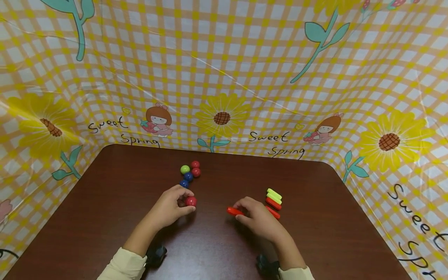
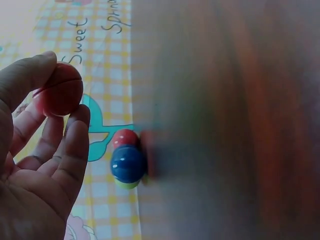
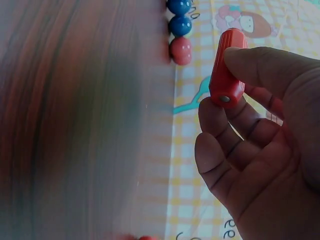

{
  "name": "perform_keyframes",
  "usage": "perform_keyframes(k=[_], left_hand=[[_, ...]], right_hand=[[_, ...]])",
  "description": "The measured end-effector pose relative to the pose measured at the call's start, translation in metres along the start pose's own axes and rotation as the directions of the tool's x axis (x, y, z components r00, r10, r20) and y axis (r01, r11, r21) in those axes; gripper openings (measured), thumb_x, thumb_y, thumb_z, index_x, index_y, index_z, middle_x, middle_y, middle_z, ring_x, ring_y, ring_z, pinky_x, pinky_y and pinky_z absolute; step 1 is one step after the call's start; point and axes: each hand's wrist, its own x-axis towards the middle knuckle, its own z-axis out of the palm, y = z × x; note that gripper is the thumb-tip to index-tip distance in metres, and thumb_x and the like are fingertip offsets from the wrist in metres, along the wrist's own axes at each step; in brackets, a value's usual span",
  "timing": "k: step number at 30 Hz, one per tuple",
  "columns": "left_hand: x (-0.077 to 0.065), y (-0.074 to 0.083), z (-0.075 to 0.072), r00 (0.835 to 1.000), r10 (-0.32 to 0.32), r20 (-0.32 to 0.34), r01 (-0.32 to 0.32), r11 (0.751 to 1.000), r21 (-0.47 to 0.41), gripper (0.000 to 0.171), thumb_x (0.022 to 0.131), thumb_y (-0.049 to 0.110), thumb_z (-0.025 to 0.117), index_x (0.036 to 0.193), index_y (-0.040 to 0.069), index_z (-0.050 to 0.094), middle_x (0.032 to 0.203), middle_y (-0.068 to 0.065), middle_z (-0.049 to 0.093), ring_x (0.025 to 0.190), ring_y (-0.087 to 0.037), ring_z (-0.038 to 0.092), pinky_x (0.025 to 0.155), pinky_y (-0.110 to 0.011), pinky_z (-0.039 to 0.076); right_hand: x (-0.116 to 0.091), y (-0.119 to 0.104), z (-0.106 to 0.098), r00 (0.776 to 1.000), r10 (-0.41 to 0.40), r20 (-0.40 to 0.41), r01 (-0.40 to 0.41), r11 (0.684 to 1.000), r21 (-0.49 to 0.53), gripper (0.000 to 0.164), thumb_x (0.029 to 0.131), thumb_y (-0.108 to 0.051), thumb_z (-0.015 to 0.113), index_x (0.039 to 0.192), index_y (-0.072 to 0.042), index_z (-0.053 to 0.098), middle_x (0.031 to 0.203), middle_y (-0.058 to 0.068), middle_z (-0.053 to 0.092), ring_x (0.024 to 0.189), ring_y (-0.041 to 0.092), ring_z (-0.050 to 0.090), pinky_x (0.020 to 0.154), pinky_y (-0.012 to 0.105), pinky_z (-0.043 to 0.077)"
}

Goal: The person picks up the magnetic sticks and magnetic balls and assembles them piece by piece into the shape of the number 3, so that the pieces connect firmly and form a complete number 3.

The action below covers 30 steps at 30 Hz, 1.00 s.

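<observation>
My left hand (image 1: 172, 208) pinches a red ball (image 1: 190, 201) between thumb and fingers. In the left wrist view that ball (image 2: 61, 90) shows a seam around its middle. Just beyond the hand lie two blue balls (image 1: 188, 176), two red balls (image 1: 196, 172) and a green ball (image 1: 185, 169). To the right, my right hand (image 1: 259, 219) pinches a red rod (image 1: 233, 211) that points left. Seen from the right wrist, the rod (image 3: 228, 67) is ribbed, with a small metallic dot in its end. Two more red rods (image 1: 273, 203) lie beside this hand, one partly hidden by it.
Two yellow-green rods (image 1: 274, 194) lie beyond the red ones. The dark brown table (image 1: 224, 249) has a yellow checked cloth (image 1: 224, 77) with flower prints rising along its back and sides. Dark wrist devices (image 1: 155, 256) sit under both wrists.
</observation>
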Motion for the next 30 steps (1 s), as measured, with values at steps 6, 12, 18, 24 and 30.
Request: perform_keyframes(k=[6, 12, 18, 24, 30], left_hand=[[-0.006, 0.0, 0.005, 0.999, -0.029, 0.037, 0.03, 0.999, -0.037, 0.029, 0.08, 0.016, 0.084, 0.104, 0.01, 0.068, 0.091, 0.005, 0.063, 0.079, -0.011, 0.061, 0.071, -0.027, 0.051], [-0.011, 0.004, 0.009, 0.997, -0.042, 0.065, 0.045, 0.998, -0.042, 0.027, 0.08, 0.015, 0.084, 0.101, 0.015, 0.067, 0.091, 0.008, 0.063, 0.081, -0.011, 0.061, 0.072, -0.029, 0.051], [-0.014, 0.009, 0.01, 0.995, -0.038, 0.092, 0.038, 0.999, 0.003, 0.028, 0.079, 0.017, 0.085, 0.099, 0.018, 0.066, 0.091, 0.011, 0.062, 0.085, -0.011, 0.059, 0.072, -0.029, 0.049], [-0.015, 0.013, 0.012, 0.992, -0.018, 0.127, 0.018, 1.0, -0.001, 0.028, 0.08, 0.018, 0.085, 0.098, 0.017, 0.064, 0.092, 0.01, 0.061, 0.086, -0.011, 0.061, 0.073, -0.03, 0.05], [-0.018, 0.012, 0.014, 0.989, -0.002, 0.15, 0.003, 1.0, -0.001, 0.03, 0.078, 0.019, 0.086, 0.096, 0.017, 0.062, 0.092, 0.01, 0.06, 0.087, -0.011, 0.062, 0.073, -0.031, 0.051]], right_hand=[[0.004, -0.008, 0.007, 0.999, -0.012, 0.035, 0.011, 1.0, 0.009, 0.018, 0.091, -0.008, 0.072, 0.103, -0.018, 0.065, 0.098, -0.009, 0.058, 0.084, 0.012, 0.054, 0.074, 0.029, 0.045], [0.006, -0.013, 0.014, 0.998, -0.031, 0.06, 0.03, 0.999, 0.018, 0.018, 0.091, -0.008, 0.072, 0.102, -0.02, 0.065, 0.099, -0.011, 0.059, 0.087, 0.012, 0.055, 0.077, 0.029, 0.046], [0.008, -0.016, 0.022, 0.994, -0.079, 0.076, 0.079, 0.997, 0.014, 0.018, 0.09, -0.007, 0.072, 0.101, -0.019, 0.065, 0.099, -0.012, 0.06, 0.089, 0.009, 0.055, 0.08, 0.031, 0.047], [0.01, -0.02, 0.027, 0.99, -0.103, 0.099, 0.101, 0.995, 0.02, 0.016, 0.092, -0.01, 0.07, 0.102, -0.02, 0.065, 0.098, -0.012, 0.058, 0.087, 0.008, 0.055, 0.079, 0.03, 0.047], [0.01, -0.025, 0.029, 0.987, -0.1, 0.124, 0.096, 0.995, 0.032, 0.013, 0.094, -0.011, 0.069, 0.102, -0.02, 0.065, 0.097, -0.012, 0.058, 0.085, 0.011, 0.055, 0.076, 0.029, 0.046]])
